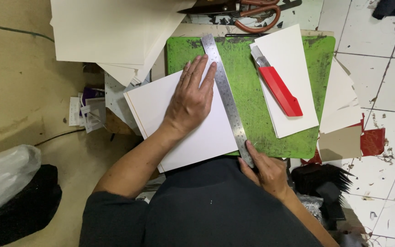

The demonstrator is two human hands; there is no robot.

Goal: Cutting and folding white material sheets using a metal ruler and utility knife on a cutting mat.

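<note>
Pressing flat, left hand [189, 103] spread on white card [179, 121] against steel ruler [227, 98]; right hand [266, 169] pinching ruler's near end. All atop green cutting mat [245, 91]. Risky: ruler pivoting, card creeping from uneven pressure. Red utility knife [277, 87] loose right of ruler, easily knocked.

The left hand [192, 98] lies flat, palm down, its 4 fingers stretched forward and close together, thumb tucked alongside. Its bare forearm runs back toward the body at a slant. The right hand [267, 170] sits low near the torso, fingers curled, thumb pointing forward.
</note>
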